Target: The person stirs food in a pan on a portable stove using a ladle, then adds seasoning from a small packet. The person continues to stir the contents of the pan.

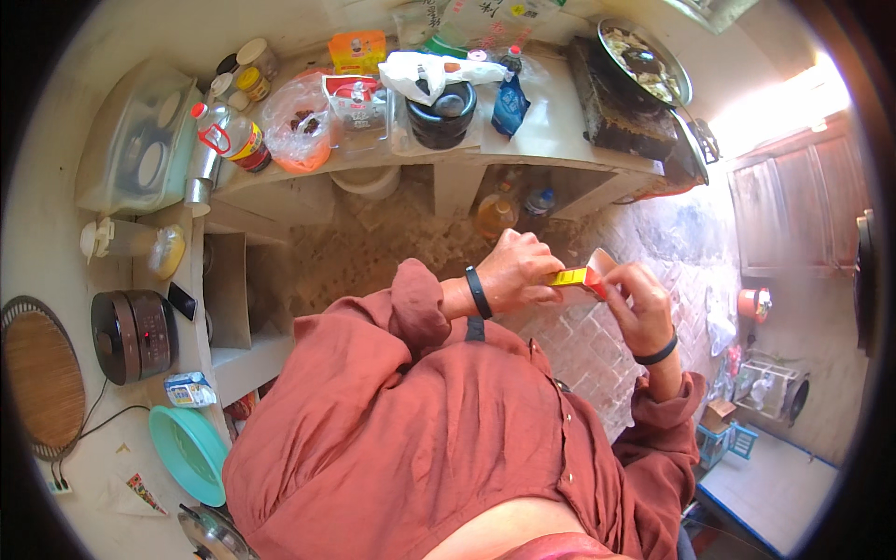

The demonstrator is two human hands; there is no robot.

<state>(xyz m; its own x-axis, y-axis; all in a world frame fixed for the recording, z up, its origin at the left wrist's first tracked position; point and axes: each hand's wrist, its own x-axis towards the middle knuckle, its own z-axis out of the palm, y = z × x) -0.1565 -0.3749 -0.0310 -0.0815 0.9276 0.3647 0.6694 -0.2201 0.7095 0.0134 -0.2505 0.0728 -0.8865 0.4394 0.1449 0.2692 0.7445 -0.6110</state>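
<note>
My left hand (514, 269) grips a small yellow and red cardboard box (570, 277) between thumb and fingers. The box is held in the air in front of my chest, with its end facing right and a pale flap standing up from it. At that end, the fingers and thumb of my right hand (640, 304) pinch the red edge of the box. What is inside the box cannot be seen. Both wrists wear dark bands.
A counter ahead carries an oil bottle (231, 138), plastic bags, a black mortar-like pot (441, 119) and a wide pan of food (640, 63) on a stove. To the left are a rice cooker (135, 337), a phone (182, 301) and a turquoise basin (187, 455).
</note>
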